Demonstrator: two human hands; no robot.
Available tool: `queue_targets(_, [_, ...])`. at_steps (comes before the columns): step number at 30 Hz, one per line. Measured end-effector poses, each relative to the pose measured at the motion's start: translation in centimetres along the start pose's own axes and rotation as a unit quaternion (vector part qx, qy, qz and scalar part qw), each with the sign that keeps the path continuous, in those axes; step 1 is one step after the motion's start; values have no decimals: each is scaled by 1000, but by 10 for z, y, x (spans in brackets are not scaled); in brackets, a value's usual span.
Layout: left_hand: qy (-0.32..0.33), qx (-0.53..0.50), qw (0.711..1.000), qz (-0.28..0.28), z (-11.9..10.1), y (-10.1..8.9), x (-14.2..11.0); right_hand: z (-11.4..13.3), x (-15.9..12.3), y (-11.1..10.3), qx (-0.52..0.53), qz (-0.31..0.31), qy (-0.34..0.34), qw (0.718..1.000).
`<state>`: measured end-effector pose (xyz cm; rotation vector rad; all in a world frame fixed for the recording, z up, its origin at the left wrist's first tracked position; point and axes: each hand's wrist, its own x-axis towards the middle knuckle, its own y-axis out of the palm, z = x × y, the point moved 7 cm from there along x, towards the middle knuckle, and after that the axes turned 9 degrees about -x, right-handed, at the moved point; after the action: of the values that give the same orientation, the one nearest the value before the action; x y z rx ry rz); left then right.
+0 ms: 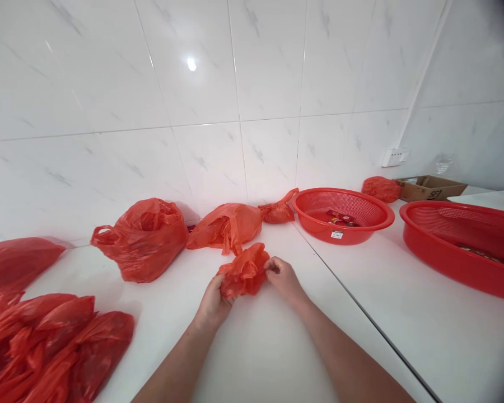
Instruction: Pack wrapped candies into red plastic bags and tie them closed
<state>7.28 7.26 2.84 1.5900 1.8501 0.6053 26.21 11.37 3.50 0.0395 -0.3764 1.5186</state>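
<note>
A crumpled red plastic bag point(246, 271) is held between my two hands, over the white table in front of me. My left hand point(215, 302) grips its left side, thumb on top and fingers underneath. On the other side, my right hand point(282, 277) pinches the bag's right edge between thumb and fingertips. The bag's top looks gathered and ruffled; whether anything is inside cannot be seen. Just behind it lies a filled red bag point(231, 221) with loose handles, and a smaller knotted red bag point(278, 211) leans beside that one.
More red bags point(151, 240) stand along the tiled wall, with a heap point(46, 347) at the front left. To the right are a red basket point(342, 229) holding small packets, a larger red basket point(457, 257) and a cardboard box point(430, 188). A seam point(361, 310) crosses the table point(269, 352).
</note>
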Motion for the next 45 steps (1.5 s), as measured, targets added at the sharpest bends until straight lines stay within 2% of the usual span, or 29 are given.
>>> queue_targets(4, [72,-18,994,-77,-35,-26,6,-17,11,-53,5,-155,46,987])
queue_targets(6, [100,-19,990,-100,-48,-36,7,-29,12,-74,13,-211,73,975])
queue_targets(9, [123,-16,986,-111,-57,-45,9,-40,11,-92,7,-252,94,963])
queue_targets(12, [133,-14,985,-110,-57,-44,8,-30,4,-98,-33,-281,96,954])
queue_targets(14, [135,-11,985,-103,-53,-40,7,-8,-3,-94,-75,-294,65,951])
queue_targets(16, [128,-4,988,-89,-45,-34,5,22,-12,-76,-133,-276,-12,952])
queue_targets(19, [105,13,992,-62,-31,-23,0,53,-25,-27,-220,-168,-119,954])
queue_targets(22, [88,28,995,-41,-23,-15,-5,44,-31,7,-278,-89,-110,950])
queue_targets(24, [90,28,995,-38,-25,-14,-7,28,-28,9,-310,-81,-82,944])
queue_targets(26, [101,17,994,-49,-32,-18,-6,13,-20,-2,-317,-77,-60,943])
queue_targets(29, [129,-18,987,-98,-45,-35,-2,0,-9,-29,-239,-73,-20,968])
queue_targets(31, [143,-45,979,-135,-51,-49,1,-8,-4,-47,-71,-89,30,993])
queue_targets(33, [147,-64,975,-157,-53,-60,3,-14,-1,-56,120,-100,81,984])
queue_targets(35, [143,-71,975,-157,-51,-64,2,-16,2,-57,231,-90,108,963])
queue_targets(39, [127,-44,985,-106,-44,-52,-5,-10,6,-62,284,-58,106,951])
queue_targets(43, [102,7,995,-17,-39,-28,-17,-4,5,-66,371,-34,106,922])
queue_targets(45, [81,75,993,37,-36,-18,-23,-3,3,-63,376,-16,112,920])
